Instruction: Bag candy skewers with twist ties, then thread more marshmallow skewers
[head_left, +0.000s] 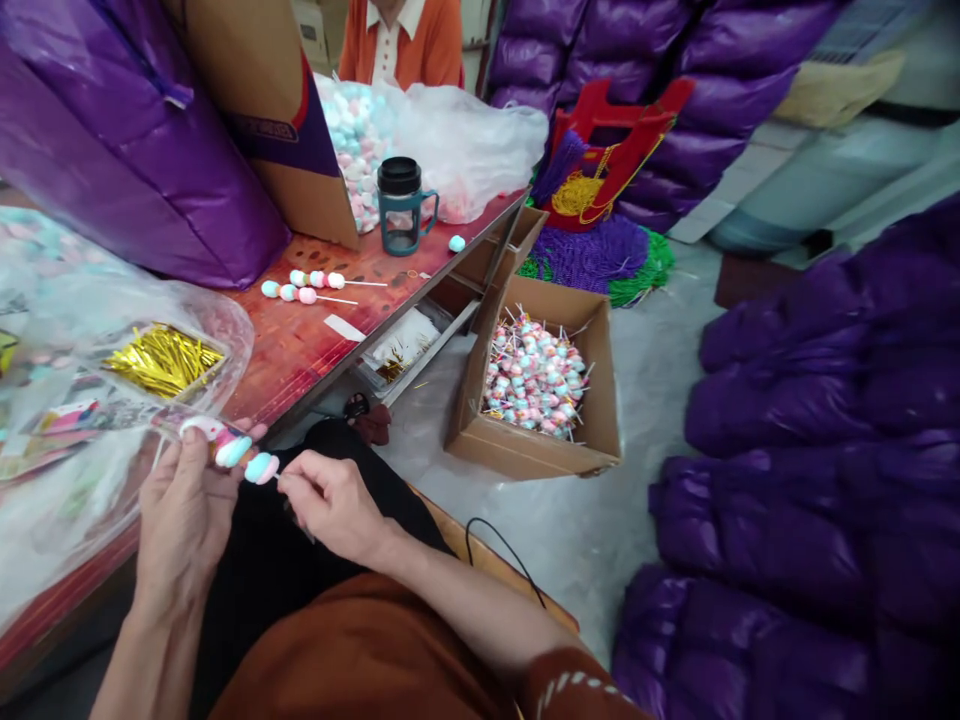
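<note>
One marshmallow skewer [261,467], left hand [184,510] gripping top, right hand [334,505] pinching base

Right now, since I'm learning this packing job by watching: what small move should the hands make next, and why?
Probably the right hand, pinching the stick end, should ease the marshmallow skewer further toward the left hand. The left hand grips the upper pieces at what looks like a clear sleeve; the lowest pink-and-blue piece sits bare between the hands.
</note>
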